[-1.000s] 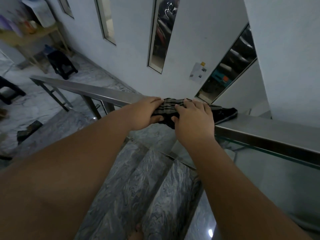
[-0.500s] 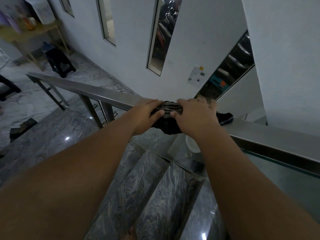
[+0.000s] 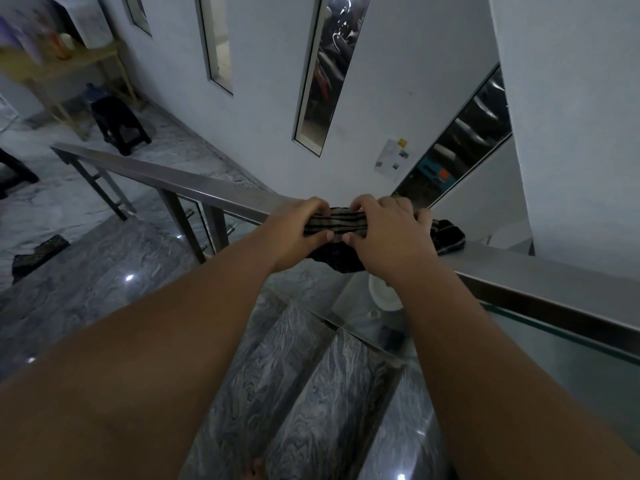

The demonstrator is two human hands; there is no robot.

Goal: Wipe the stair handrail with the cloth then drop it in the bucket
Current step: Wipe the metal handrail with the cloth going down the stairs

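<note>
head view: both my hands, left (image 3: 298,233) and right (image 3: 388,237), fingers (image 3: 391,206) curled, clamp the dark striped cloth (image 3: 337,223) around the steel handrail (image 3: 194,185).

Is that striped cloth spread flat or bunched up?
Bunched: the cloth is gathered on the handrail between both hands, one end trailing right.

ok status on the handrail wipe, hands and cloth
Left hand and right hand both clamped on striped cloth. Cloth draped over steel handrail at the corner. Bucket not clearly in view. Nothing in the way.
</note>
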